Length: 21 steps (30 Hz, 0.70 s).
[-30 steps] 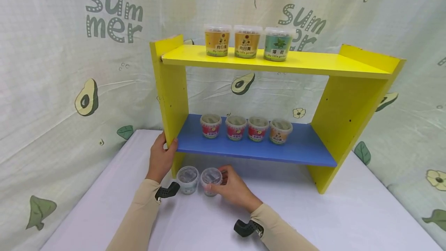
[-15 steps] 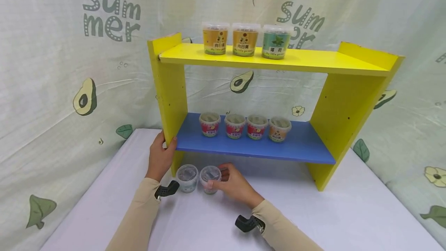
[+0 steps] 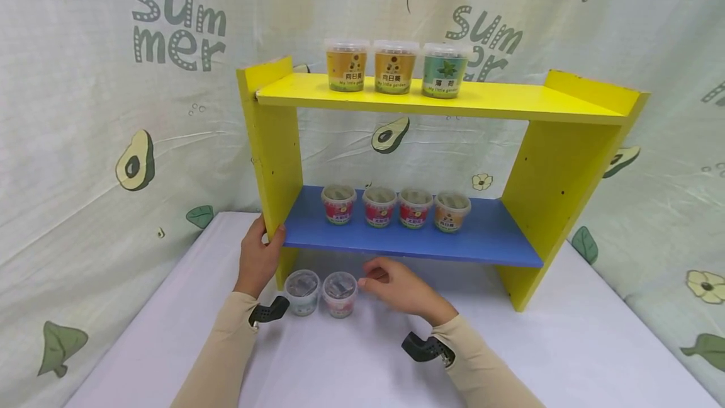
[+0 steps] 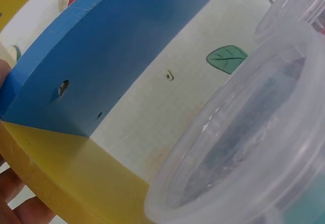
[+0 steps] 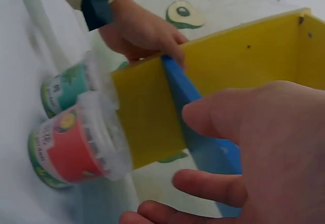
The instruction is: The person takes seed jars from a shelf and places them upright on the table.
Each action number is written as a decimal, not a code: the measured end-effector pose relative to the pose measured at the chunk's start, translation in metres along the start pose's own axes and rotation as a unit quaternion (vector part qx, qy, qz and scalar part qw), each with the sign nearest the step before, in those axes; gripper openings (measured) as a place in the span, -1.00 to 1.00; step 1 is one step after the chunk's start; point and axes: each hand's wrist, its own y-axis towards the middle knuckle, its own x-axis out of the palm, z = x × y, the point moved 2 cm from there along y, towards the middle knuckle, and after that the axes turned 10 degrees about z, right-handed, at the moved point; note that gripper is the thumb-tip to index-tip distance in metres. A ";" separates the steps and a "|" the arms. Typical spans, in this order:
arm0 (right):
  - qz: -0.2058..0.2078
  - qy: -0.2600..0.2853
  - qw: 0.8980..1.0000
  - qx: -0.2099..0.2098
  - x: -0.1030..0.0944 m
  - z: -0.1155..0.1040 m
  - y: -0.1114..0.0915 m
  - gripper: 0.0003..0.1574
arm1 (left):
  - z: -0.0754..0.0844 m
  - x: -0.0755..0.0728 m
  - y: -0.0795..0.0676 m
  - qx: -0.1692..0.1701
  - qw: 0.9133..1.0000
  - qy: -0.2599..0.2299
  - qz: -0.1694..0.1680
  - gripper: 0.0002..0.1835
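My left hand (image 3: 259, 260) grips the left side panel of the yellow and blue shelf (image 3: 408, 245), thumb at the front edge where the blue board meets it. On the table below stand two small lidded tubs side by side: a teal-labelled tub (image 3: 302, 293) and a red-labelled tub (image 3: 340, 295). Just to the right of the red-labelled tub is my right hand (image 3: 403, 288), holding nothing, its thumb and fingers spread apart in the right wrist view. Both tubs stand upright, their clear lids facing up.
Three tubs stand on the yellow top board, two orange sunflower tubs (image 3: 394, 71) and a green mint tub (image 3: 444, 73). Several more, mostly red tubs (image 3: 379, 208), line the blue board. The right side panel (image 3: 566, 187) bounds the shelf. A printed cloth (image 3: 187, 124) hangs behind.
My right hand has let go of the red-labelled tub and moved a little to the right, leaving it beside the teal one. My left hand keeps its grip on the shelf.
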 end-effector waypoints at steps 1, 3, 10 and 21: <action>-0.003 -0.005 1.000 -0.005 -0.003 -0.002 0.000 -0.45 | 0.000 0.000 0.000 0.001 1.000 -0.001 0.000 -0.47; -0.007 -0.010 1.000 -0.010 -0.010 -0.006 -0.002 -0.47 | 0.000 0.000 0.001 0.002 1.000 -0.002 0.001 -0.48; -0.019 -0.010 1.000 -0.020 -0.024 -0.018 -0.006 -0.51 | 0.000 -0.002 0.000 0.008 1.000 0.002 0.007 -0.50; -0.023 0.030 0.999 -0.024 -0.045 -0.029 -0.015 -0.52 | 0.000 -0.002 -0.002 0.010 1.000 -0.004 0.007 -0.51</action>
